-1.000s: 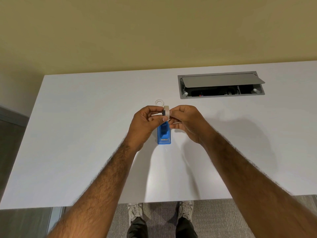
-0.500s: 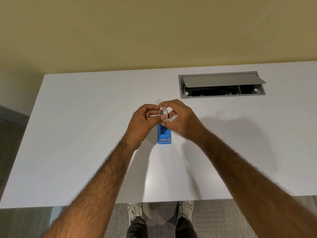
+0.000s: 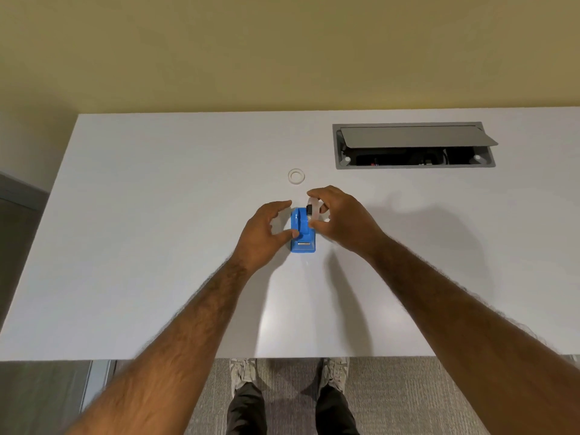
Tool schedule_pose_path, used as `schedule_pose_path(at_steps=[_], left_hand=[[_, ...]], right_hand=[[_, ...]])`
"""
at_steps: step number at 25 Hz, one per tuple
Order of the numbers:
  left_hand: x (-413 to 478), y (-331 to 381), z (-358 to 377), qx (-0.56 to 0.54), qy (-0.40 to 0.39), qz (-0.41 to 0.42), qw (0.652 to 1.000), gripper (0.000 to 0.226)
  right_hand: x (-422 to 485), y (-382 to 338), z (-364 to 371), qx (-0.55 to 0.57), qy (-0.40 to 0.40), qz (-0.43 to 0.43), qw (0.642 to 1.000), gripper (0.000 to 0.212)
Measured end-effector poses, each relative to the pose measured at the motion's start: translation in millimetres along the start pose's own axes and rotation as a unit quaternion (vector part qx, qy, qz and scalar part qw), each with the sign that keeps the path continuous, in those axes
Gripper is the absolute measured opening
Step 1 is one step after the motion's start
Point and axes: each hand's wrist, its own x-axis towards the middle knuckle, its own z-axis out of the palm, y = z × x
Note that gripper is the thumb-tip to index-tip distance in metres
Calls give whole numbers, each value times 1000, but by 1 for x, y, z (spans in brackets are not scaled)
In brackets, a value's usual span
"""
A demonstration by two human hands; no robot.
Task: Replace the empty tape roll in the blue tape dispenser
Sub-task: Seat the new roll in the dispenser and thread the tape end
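Fingers [image 3: 317, 196] of the right hand [image 3: 342, 221] curl closed around a translucent whitish roll of tape [image 3: 314, 210] with a small black hub in its centre, thumb low and forefinger arched over the top. We note the roll sits just above and to the right of the small blue plastic tape dispenser [image 3: 302, 230], which stands on the white bench [image 3: 157, 246] with its cutter end toward the person. Left hand [image 3: 266, 230]: spread wide, holding nothing that we can see, thumb tip touching or almost touching the dispenser's left side, forefinger reaching past its far end. We judge it is there to steady the body.

Progress, as we read it: a thin clear empty ring [image 3: 296, 176] lies flat on the bench beyond the hands, apart from the dispenser. That looks like the spent core, so removal seems done. The new roll appears to carry the hub but is not yet seated in the cradle. Left to do: drop it in, then lead the tape end to the cutter.

Hard to make out: whether the roll touches the dispenser, the cradle slots, any loose tape end. The right palm hides the roll's far side. A grey recessed cable box [image 3: 414, 146] with its lid raised sits well to the right, contents dark.
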Motion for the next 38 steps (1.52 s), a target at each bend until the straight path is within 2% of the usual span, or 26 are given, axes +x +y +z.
schedule_pose_path(at_steps=[3,5,8,13,17,22,25,28,31,35,38], left_hand=[[3,-17,9,141,-63,13,988,115],[6,-32,14,236,-73,15,969,127],[8,-49,23,308,-72,31,948,123],[10,-60,30,351,-57,48,934,117],[1,-68,31,424,-76,71,900,102],[-5,-77,34,460,-44,85,883,92],[-4,-78,35,460,-40,83,883,91],[-4,-77,33,426,-51,82,900,92],[-4,-74,26,353,-58,79,930,85],[-4,-60,10,246,-26,105,963,68],[2,-46,3,175,1,92,980,56]], right_hand=[[0,1,7,-12,-12,5,1000,52],[1,1,12,-24,-12,-1,1000,51],[3,2,17,-41,-19,-7,999,51],[3,9,24,-47,-22,-13,999,49],[5,11,29,-45,-20,-16,999,47],[7,16,34,-50,-32,-4,998,47],[7,17,37,-48,-37,4,998,47],[8,19,38,-44,-44,11,998,48],[9,20,37,-35,-50,17,998,50],[10,16,34,-26,-61,19,998,52],[10,15,32,-5,-55,36,998,44]])
